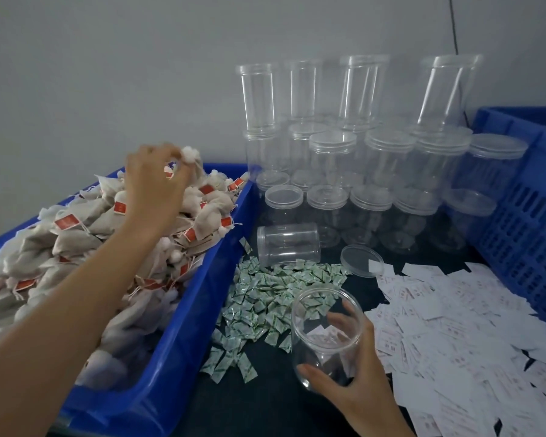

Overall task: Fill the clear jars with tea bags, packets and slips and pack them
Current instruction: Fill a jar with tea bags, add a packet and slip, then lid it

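My left hand [158, 181] reaches over the far end of the heap, fingers curled, fingertips pinching the white gathered top of a beige cloth tea bag [191, 154]. It sits just above the pile of tea bags with red tags [92, 241], which fills the long blue plastic bin [177, 310] on my left.

My right hand [353, 383] grips an open clear plastic jar [325, 329] near me. My thumb is on the near side and my fingers wrap the far side, showing through the wall. The jar is tilted, its mouth turned up and away from me. A white slip shows through it, but I cannot tell whether it lies inside or behind.

Just beyond the jar, a scatter of small green-and-white packets [265, 298] lies on the dark tabletop [265, 405] beside the bin. To the right of them spreads a heap of white printed paper slips [454, 326].

Behind the packets, a clear lidless jar [287, 244] lies on its side, with a loose clear round lid [361, 260] near it, touching the edge of the slips. Farther back, clear lidded jars [360, 168] are stacked in layers against the grey wall [108, 74]. A blue perforated plastic crate [524, 216] stands at the right edge.
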The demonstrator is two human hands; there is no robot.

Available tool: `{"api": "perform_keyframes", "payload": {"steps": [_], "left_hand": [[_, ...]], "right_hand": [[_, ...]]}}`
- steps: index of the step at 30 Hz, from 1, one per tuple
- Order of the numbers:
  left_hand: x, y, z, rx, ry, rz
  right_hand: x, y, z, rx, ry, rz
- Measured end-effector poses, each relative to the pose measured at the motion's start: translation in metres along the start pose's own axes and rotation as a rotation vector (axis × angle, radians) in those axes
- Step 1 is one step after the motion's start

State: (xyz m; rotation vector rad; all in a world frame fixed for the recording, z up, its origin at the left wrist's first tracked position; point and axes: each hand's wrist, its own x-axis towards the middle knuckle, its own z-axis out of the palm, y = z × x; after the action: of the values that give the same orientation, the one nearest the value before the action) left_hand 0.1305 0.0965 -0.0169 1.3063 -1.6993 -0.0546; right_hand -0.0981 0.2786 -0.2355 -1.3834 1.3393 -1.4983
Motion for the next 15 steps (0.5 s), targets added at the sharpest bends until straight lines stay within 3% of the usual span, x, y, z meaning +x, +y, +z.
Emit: {"api": "perform_keyframes", "payload": {"steps": [4,8,10,15], "left_hand": [[-0.030,0.048,-0.009,-0.522,-0.307,-0.038],[-0.097,0.074,0.011,-0.495,-0.764,0.083],[-0.121,0.078,0.026,-0.449,-0.909,0.069],[-0.091,0.063,0.037,-0.381,-0.623,0.007]], "right_hand": [[0.000,0.000,-0.001,-0.003,0.008,-0.002],[0.000,-0.001,-0.001,0.005,-0.017,0.000],[0.001,-0.003,-0.001,-0.007,-0.023,-0.010],[0.000,-0.003,-0.002,0.000,-0.032,-0.017]]}}
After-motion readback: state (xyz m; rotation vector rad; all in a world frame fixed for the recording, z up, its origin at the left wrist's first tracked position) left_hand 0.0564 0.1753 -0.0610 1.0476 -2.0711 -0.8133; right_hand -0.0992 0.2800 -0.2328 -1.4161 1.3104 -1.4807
